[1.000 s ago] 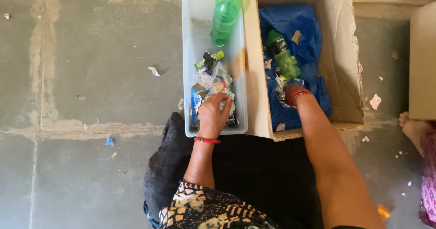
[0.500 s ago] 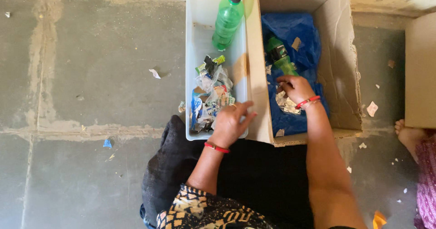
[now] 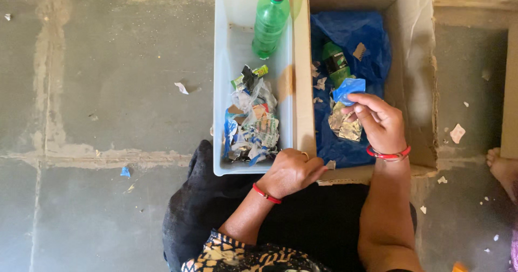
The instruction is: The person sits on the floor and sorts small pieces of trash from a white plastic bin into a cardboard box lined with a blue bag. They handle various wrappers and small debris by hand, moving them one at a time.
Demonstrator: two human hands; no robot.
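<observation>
Fingers (image 3: 362, 100) of right hand (image 3: 380, 125) now pinch a blue scrap (image 3: 348, 88), lifted from cardboard box (image 3: 413, 83); left hand (image 3: 291, 170) curled, withdrawn to 6 o'clock of white bin (image 3: 226, 88).

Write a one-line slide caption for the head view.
Right hand lifts blue scrap from cardboard box; left hand rests beside.

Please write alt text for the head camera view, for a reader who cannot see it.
A person's right hand pinches a blue scrap over a cardboard box lined with blue plastic. The left hand rests at the near edge of a white bin holding wrappers and a green bottle.
</observation>
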